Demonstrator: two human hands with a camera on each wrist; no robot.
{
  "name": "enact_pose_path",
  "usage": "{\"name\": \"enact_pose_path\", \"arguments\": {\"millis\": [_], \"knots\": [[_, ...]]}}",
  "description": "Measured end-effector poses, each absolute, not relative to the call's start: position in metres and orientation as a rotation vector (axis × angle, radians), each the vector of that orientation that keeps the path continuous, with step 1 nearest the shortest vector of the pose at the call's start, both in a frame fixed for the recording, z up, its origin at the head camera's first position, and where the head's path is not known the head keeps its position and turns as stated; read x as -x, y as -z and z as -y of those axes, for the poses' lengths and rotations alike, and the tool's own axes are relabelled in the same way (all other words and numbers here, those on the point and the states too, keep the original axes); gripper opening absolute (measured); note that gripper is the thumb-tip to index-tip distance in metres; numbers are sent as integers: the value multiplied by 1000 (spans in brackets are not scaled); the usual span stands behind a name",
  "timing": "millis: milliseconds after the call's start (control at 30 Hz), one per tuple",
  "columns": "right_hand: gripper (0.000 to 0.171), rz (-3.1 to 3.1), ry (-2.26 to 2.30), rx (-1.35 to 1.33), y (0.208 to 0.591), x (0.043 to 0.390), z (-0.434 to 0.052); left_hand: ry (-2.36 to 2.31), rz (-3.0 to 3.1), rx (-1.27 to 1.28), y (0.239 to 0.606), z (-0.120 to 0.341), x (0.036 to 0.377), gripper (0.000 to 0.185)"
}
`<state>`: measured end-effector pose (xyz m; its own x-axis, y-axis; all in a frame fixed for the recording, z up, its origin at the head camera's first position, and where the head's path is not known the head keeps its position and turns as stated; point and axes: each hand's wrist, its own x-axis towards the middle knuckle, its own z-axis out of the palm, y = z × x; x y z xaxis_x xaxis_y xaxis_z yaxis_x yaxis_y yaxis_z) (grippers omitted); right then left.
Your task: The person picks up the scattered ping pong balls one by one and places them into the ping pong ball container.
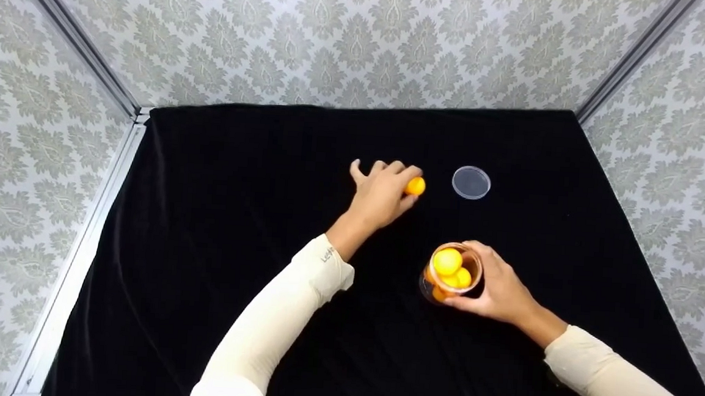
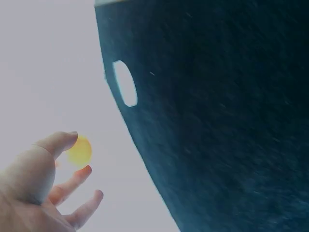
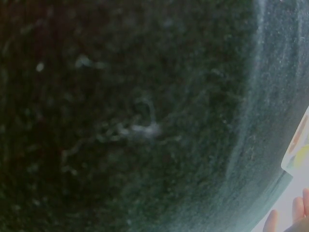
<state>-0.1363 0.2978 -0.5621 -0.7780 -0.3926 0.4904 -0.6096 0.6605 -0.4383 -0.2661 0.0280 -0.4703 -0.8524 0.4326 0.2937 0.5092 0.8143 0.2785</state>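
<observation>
My left hand (image 1: 380, 196) pinches an orange ball (image 1: 415, 186) between thumb and fingers above the black cloth. The same ball (image 2: 79, 152) shows in the left wrist view, held at the fingertips. To the right and nearer, my right hand (image 1: 500, 286) grips a clear jar (image 1: 475, 265) from its right side. Several orange balls (image 1: 448, 262) sit inside the jar, up near its open rim. In the right wrist view only a few fingertips (image 3: 298, 208) and a corner of the jar (image 3: 289, 157) show at the right edge.
A round clear lid (image 1: 471, 182) lies on the black cloth (image 1: 235, 215), right of the left hand and behind the jar. Patterned walls (image 1: 356, 45) stand at the back and both sides. A pale metal rail (image 1: 93, 231) runs along the left edge.
</observation>
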Motion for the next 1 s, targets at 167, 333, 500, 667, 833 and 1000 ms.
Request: {"name": "enact_pose_path", "arguments": {"millis": [167, 333, 500, 667, 833, 1000], "knots": [[107, 2515, -863, -808, 562, 137, -298, 542, 2702, 876, 454, -40, 242, 39], [108, 2512, -862, -812, 562, 137, -298, 541, 2630, 1018, 440, -49, 218, 39], [109, 2527, -863, -813, 561, 137, -298, 521, 2600, 1106, 430, -55, 196, 41], [108, 2561, -856, -781, 559, 136, -298, 465, 2573, 1187, 425, -62, 177, 42], [113, 2566, -945, -817, 559, 138, -298, 429, 2519, 1266, 423, -67, 161, 41], [97, 2536, -959, -873, 561, 139, -298, 415, 2475, 1327, 424, -69, 151, 41]]}}
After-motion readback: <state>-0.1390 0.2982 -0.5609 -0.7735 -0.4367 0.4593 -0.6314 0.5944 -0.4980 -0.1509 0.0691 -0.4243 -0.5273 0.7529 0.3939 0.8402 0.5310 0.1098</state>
